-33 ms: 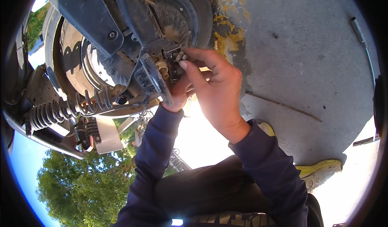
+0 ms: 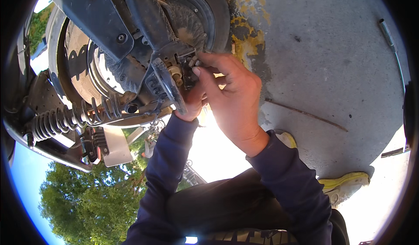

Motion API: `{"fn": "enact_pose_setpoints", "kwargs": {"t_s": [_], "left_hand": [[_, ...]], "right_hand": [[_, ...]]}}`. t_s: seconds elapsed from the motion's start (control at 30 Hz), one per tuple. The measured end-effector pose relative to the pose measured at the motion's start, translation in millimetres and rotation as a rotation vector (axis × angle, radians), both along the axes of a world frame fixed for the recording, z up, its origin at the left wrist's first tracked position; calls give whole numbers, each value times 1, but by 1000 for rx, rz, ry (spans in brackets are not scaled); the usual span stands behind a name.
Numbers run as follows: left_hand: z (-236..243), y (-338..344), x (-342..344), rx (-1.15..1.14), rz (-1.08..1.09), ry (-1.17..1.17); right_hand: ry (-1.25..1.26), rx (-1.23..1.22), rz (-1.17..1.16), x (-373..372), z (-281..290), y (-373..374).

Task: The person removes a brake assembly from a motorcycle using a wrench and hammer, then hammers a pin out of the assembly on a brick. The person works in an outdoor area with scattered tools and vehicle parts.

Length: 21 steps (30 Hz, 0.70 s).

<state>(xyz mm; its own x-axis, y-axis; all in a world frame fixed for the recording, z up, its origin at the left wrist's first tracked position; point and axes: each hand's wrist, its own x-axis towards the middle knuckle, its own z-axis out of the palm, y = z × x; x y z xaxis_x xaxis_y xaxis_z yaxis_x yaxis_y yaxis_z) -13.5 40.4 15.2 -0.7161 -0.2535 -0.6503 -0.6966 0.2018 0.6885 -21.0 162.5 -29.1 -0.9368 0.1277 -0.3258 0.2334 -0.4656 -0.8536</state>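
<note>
The swingarm end (image 2: 168, 48) of a motorcycle's rear wheel is in front of me. With thumb and index finger, my right hand (image 2: 238, 99) pinches a small metal bolt (image 2: 193, 62) at the end of the arm; part of the bolt is hidden by the fingertips. My left hand (image 2: 195, 100) reaches in from below, behind a flat worn metal plate (image 2: 168, 85), and its fingers are mostly hidden by the plate and my right hand. Between plate and arm sits a brass-coloured axle nut (image 2: 175, 72).
A coil-spring shock absorber (image 2: 74, 118) runs along the left, beneath the black plastic cover (image 2: 96, 18). On the concrete floor lie a thin rod (image 2: 305, 113) and a long-handled metal tool (image 2: 386, 33). My shoe (image 2: 347, 186) rests at lower right.
My right hand's fingertips have shifted very slightly at the bolt. Everything else stays as it was.
</note>
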Motion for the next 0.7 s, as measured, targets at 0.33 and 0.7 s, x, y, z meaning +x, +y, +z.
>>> {"fn": "enact_pose_setpoints", "kwargs": {"t_s": [0.33, 0.7], "left_hand": [[-8, -17, 7, -205, -260, 218], [-7, -35, 7, -536, -818, 241]], "right_hand": [[399, 656, 92, -4, 4, 12], [264, 517, 1, -3, 8, -1]]}}
